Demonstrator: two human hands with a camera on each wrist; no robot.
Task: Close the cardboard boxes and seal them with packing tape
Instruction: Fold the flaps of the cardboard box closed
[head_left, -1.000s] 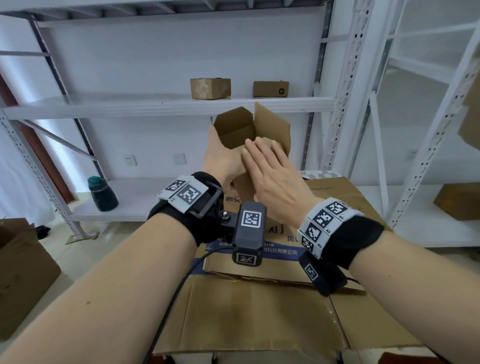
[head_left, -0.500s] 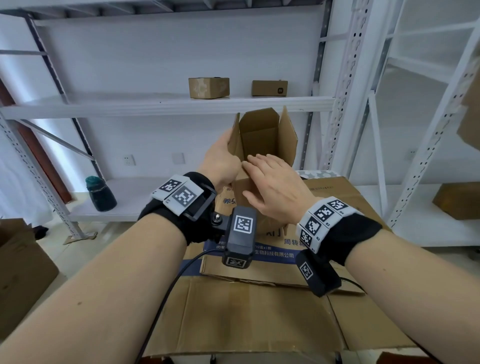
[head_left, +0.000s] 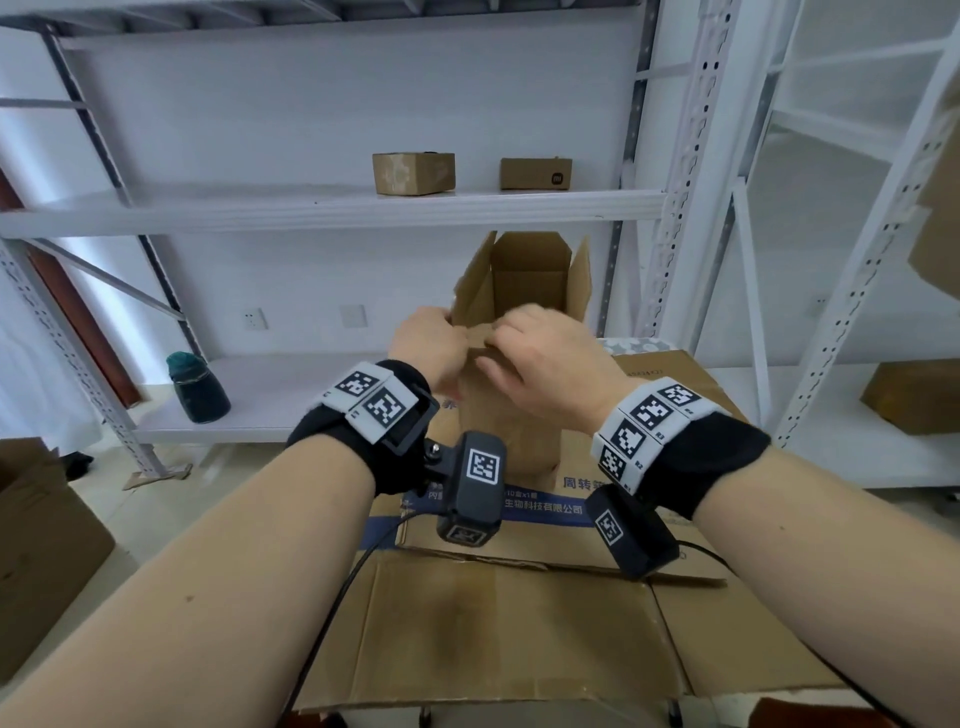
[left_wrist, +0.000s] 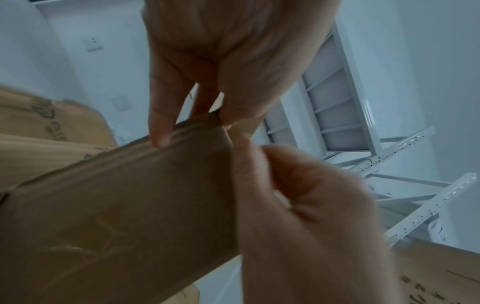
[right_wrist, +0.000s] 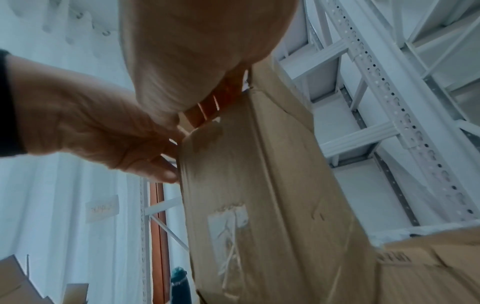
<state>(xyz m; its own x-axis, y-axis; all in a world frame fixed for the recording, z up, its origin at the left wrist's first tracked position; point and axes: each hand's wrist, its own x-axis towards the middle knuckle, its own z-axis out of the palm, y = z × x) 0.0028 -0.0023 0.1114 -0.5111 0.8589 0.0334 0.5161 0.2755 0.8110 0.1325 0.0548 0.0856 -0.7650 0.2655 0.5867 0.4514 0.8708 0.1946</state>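
Note:
A small brown cardboard box (head_left: 498, 431) stands upright on a big flattened carton (head_left: 519, 623), its top flaps (head_left: 524, 270) standing open. My left hand (head_left: 431, 338) pinches the box's near-left top corner; in the left wrist view its fingers (left_wrist: 158, 135) lie on the box (left_wrist: 116, 205). My right hand (head_left: 535, 348) curls over the near top edge, fingers hooked behind the near flap, as the right wrist view shows at the box (right_wrist: 259, 205) top. No tape is in view.
Two small closed boxes (head_left: 413, 173) (head_left: 535, 173) sit on the white shelf behind. A dark green bottle (head_left: 197, 387) stands on the lower shelf at left. A brown carton (head_left: 36, 545) is on the floor left, another (head_left: 914, 395) on the right rack.
The box has swung from tilted to upright. My right hand went from flat against its side to curled over the near top edge; my left hand shifted to the top corner.

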